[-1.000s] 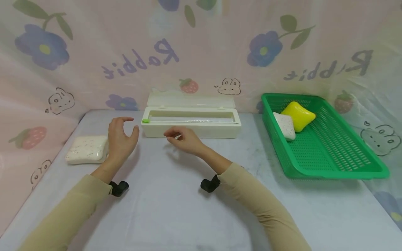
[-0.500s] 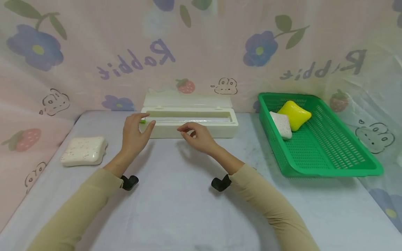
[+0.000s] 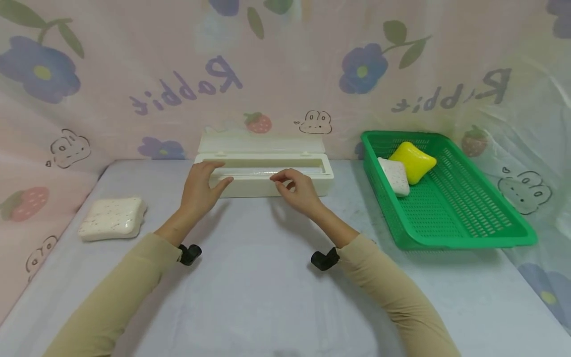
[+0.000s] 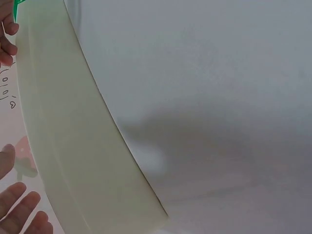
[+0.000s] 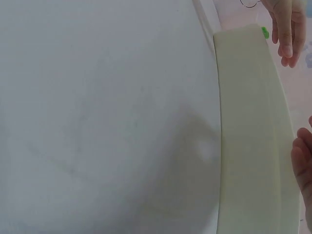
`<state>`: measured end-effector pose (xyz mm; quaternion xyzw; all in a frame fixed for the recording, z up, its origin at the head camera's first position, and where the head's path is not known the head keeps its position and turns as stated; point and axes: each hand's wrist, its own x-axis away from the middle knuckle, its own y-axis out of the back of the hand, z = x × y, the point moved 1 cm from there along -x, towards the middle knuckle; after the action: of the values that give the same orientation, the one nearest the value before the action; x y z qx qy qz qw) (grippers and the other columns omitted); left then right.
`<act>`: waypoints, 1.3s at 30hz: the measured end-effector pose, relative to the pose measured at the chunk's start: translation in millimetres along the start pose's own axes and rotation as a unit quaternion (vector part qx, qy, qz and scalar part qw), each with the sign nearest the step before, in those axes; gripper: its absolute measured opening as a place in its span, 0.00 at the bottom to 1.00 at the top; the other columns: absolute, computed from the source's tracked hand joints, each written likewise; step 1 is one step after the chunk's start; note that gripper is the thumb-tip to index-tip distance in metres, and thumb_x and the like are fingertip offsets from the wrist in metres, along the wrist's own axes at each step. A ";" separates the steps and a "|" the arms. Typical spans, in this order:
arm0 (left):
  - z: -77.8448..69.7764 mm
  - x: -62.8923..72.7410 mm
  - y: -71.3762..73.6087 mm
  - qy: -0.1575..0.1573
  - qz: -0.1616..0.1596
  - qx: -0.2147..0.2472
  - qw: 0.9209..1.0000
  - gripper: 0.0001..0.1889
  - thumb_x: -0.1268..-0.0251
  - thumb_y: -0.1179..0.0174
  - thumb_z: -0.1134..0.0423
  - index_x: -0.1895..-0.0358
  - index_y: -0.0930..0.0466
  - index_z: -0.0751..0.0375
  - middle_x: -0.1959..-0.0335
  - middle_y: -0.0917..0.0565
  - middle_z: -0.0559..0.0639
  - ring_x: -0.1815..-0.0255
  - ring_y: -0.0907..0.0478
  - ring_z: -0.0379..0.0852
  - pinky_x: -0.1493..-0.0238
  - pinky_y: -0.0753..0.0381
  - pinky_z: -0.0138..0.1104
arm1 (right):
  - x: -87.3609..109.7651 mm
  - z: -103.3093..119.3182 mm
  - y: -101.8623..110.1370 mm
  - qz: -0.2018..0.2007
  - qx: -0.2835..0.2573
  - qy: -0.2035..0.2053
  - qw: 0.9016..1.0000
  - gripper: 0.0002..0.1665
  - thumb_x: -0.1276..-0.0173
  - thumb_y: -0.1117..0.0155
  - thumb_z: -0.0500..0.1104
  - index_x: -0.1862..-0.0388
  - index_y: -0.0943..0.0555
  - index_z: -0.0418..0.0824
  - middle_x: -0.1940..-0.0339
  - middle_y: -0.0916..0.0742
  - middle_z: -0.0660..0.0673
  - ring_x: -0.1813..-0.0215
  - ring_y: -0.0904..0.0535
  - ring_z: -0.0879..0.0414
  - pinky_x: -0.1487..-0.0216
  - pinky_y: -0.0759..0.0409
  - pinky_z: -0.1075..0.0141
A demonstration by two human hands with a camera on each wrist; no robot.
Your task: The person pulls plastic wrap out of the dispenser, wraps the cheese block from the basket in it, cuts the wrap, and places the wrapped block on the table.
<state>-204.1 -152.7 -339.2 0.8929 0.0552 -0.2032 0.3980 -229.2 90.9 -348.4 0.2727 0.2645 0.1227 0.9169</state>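
Observation:
A long cream dispenser box (image 3: 250, 187) stands on the table with its lid (image 3: 263, 144) raised at the back. Inside lies a shiny roll of clear wrap (image 3: 250, 171). My left hand (image 3: 199, 191) hovers over the box's left end, thumb and fingers apart. Over the front edge, right of the middle, is my right hand (image 3: 300, 192), its fingers bent and its thumb close to the index finger. Nothing shows in either hand. In the right wrist view a green tab (image 5: 265, 32) sits on the box's end; the left hand hides it in the head view.
A speckled white block (image 3: 112, 218) lies on the table at the left. At the right stands a green basket (image 3: 468, 243) holding a yellow cushion-shaped block (image 3: 414, 161) and a smaller speckled white block (image 3: 394, 176). A patterned curtain (image 3: 285, 64) hangs behind.
Both hands have moved right along the box. My left hand has gone from beside the speckled block to above the box's left end. The head view has shifted slightly.

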 end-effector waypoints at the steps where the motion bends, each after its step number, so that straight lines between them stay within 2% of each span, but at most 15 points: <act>1: -0.1 -0.8 -0.4 0.002 0.007 -0.001 1.000 0.24 0.36 0.37 0.61 0.41 0.27 0.70 0.40 0.25 0.65 0.35 0.36 0.61 0.33 0.38 0.50 | 0.7 -1.2 1.1 -0.006 0.001 0.006 1.000 0.10 0.34 0.42 0.32 0.57 0.17 0.35 0.57 0.13 0.41 0.55 0.19 0.51 0.61 0.20 0.65; 5: -1.3 -4.3 -1.9 0.008 0.038 -0.008 0.999 0.23 0.33 0.40 0.61 0.39 0.29 0.69 0.39 0.26 0.65 0.33 0.37 0.61 0.32 0.39 0.51 | 3.7 -6.3 6.5 -0.039 0.029 0.045 0.998 0.10 0.37 0.43 0.30 0.59 0.18 0.34 0.59 0.14 0.40 0.56 0.19 0.49 0.61 0.19 0.59; 8: -3.1 -6.3 -3.2 0.014 0.060 -0.014 0.998 0.23 0.30 0.43 0.60 0.37 0.30 0.70 0.38 0.28 0.66 0.32 0.38 0.62 0.31 0.41 0.52 | 4.8 -10.7 11.2 -0.060 0.063 0.060 0.994 0.10 0.38 0.42 0.30 0.59 0.18 0.34 0.60 0.15 0.39 0.55 0.21 0.48 0.57 0.20 0.56; 13: -4.3 -9.3 -6.7 0.016 0.084 -0.028 0.996 0.23 0.28 0.48 0.61 0.36 0.32 0.72 0.37 0.29 0.68 0.32 0.38 0.64 0.29 0.42 0.52 | 4.8 -17.9 20.4 -0.072 0.097 0.042 0.992 0.10 0.38 0.38 0.34 0.57 0.18 0.35 0.56 0.16 0.38 0.50 0.23 0.45 0.46 0.26 0.53; 16: -5.2 -10.8 -7.5 0.010 0.089 -0.038 0.995 0.22 0.28 0.49 0.63 0.36 0.33 0.73 0.37 0.29 0.69 0.32 0.37 0.65 0.29 0.42 0.52 | 5.3 -22.2 26.2 -0.077 0.115 0.032 0.990 0.12 0.39 0.36 0.36 0.55 0.18 0.36 0.54 0.16 0.38 0.46 0.24 0.43 0.44 0.31 0.48; 24: -6.0 -13.1 -8.7 0.003 0.085 -0.048 0.995 0.20 0.28 0.50 0.66 0.37 0.31 0.74 0.38 0.27 0.70 0.35 0.34 0.67 0.32 0.39 0.54 | 6.7 -35.9 39.3 -0.084 0.156 -0.002 0.984 0.16 0.33 0.38 0.42 0.50 0.18 0.36 0.51 0.15 0.38 0.43 0.26 0.41 0.41 0.40 0.44; 30: -5.7 -13.9 -10.9 0.003 0.069 -0.051 0.996 0.18 0.29 0.48 0.67 0.40 0.26 0.70 0.42 0.23 0.68 0.39 0.30 0.67 0.37 0.34 0.55 | 6.0 -41.5 43.9 -0.055 0.163 -0.026 0.985 0.17 0.30 0.41 0.45 0.50 0.18 0.34 0.50 0.16 0.37 0.43 0.27 0.40 0.41 0.42 0.44; 39: -6.4 -13.4 -11.8 0.017 0.061 -0.038 0.997 0.14 0.30 0.46 0.67 0.47 0.20 0.69 0.48 0.19 0.65 0.43 0.27 0.65 0.39 0.32 0.54 | 3.7 -40.5 46.2 -0.020 0.167 -0.037 0.985 0.15 0.30 0.43 0.44 0.55 0.15 0.36 0.54 0.14 0.39 0.44 0.25 0.42 0.39 0.45 0.42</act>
<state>-217.3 -139.2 -338.1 0.8824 0.0147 -0.1606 0.4420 -252.3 147.8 -352.6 0.4209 0.2528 0.0489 0.8698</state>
